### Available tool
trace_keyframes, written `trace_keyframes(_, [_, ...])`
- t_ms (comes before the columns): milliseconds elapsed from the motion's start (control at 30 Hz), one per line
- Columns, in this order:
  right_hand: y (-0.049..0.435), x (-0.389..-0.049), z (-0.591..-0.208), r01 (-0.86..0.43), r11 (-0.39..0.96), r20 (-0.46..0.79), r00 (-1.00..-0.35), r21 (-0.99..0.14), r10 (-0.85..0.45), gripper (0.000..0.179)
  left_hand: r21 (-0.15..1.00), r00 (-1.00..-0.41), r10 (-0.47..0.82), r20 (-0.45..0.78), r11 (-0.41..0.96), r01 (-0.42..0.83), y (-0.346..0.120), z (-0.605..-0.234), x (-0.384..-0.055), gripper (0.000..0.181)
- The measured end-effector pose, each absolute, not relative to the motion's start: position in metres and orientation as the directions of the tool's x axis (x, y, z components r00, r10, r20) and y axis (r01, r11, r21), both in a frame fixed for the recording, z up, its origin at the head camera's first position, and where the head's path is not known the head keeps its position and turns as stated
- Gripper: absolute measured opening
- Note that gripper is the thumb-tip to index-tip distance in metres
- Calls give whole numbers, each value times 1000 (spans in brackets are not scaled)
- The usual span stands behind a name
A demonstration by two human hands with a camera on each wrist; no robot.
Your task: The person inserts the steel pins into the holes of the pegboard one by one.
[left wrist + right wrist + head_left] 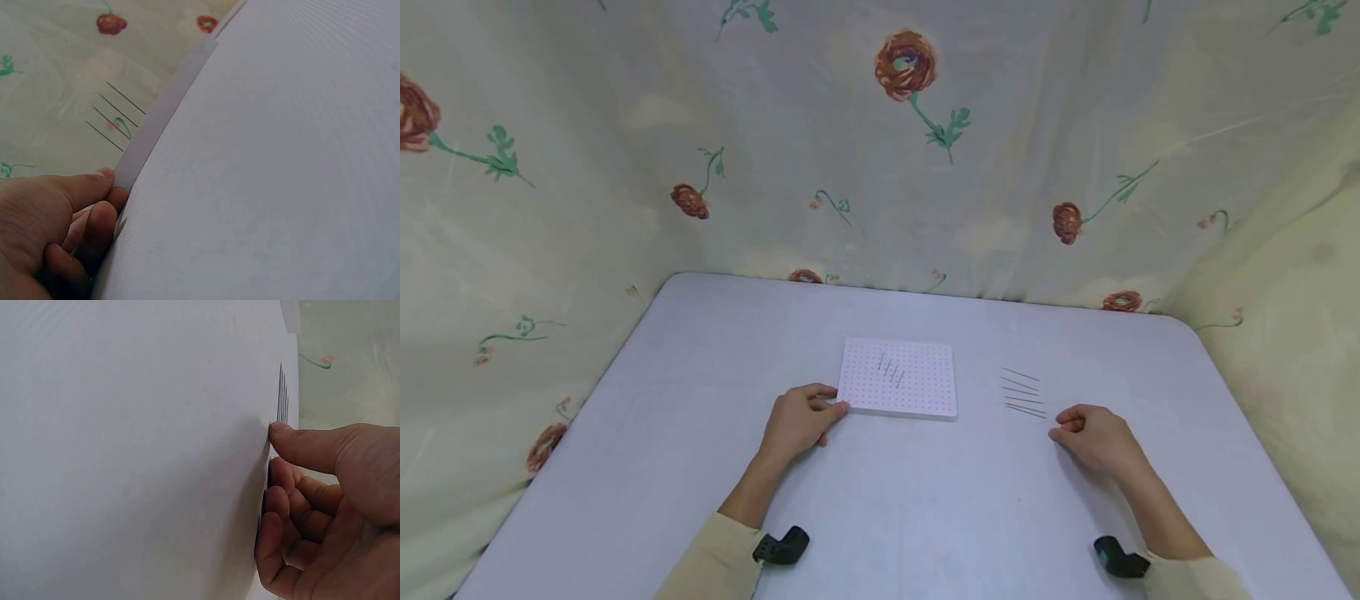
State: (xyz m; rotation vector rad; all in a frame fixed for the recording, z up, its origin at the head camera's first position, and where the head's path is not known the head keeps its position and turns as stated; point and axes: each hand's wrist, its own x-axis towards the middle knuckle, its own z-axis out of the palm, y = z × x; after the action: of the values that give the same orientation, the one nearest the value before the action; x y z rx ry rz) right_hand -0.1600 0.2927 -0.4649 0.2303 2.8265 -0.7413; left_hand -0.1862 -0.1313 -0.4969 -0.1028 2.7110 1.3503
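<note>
A white perforated board (pixel 917 400) lies on the table, with several thin dark metal pins (pixel 891 370) standing upright in its holes. My left hand (pixel 799 419) holds the board's near left corner, the thumb (pixel 94 184) against its edge and a fingertip beside it. Right of the board, several more thin metal pins (pixel 1022 392) lie loosely in a row. Just beyond their near right ends, my right hand (pixel 1096 437) rests at the tabletop with loosely curled fingers. Nothing shows between its thumb (pixel 300 444) and fingers. The table hides part of neither hand in the head view.
A white-covered table (pixel 962 508) spreads under both hands. Behind it and along the sides hangs a pale curtain (pixel 1000 125) printed with flowers. A dark wrist camera (pixel 782 546) sits at the left sleeve and another dark camera (pixel 1120 558) at the right.
</note>
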Motion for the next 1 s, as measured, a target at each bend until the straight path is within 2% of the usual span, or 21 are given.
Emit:
trace_keyframes(600, [279, -172, -462, 180, 865, -242, -968, -469, 70, 24, 790, -991, -17, -134, 602, -117, -130, -497, -186, 41])
trace_keyframes(1000, [281, -176, -462, 97, 902, -261, -965, -421, -18, 21, 789, -992, -5, -122, 607, -100, -132, -498, -186, 41])
